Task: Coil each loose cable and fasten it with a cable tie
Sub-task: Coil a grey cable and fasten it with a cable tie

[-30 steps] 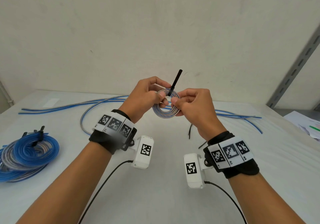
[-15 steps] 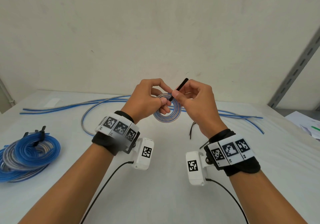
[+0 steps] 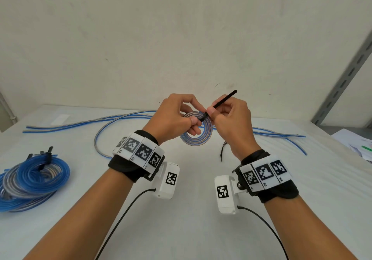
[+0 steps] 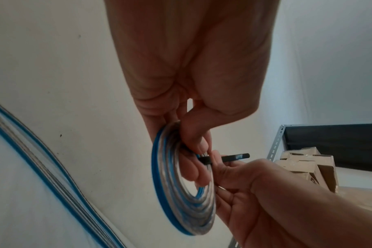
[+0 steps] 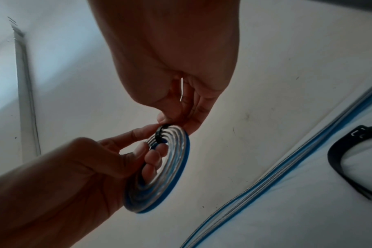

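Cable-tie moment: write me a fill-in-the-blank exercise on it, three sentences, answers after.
1. The left hand holds the small coil while the ____ hand pinches the black cable tie.
2. The tie's free end sticks out toward the ____ side.
3. The finished coils lie at the table's ____ edge.

Answers: right; right; left
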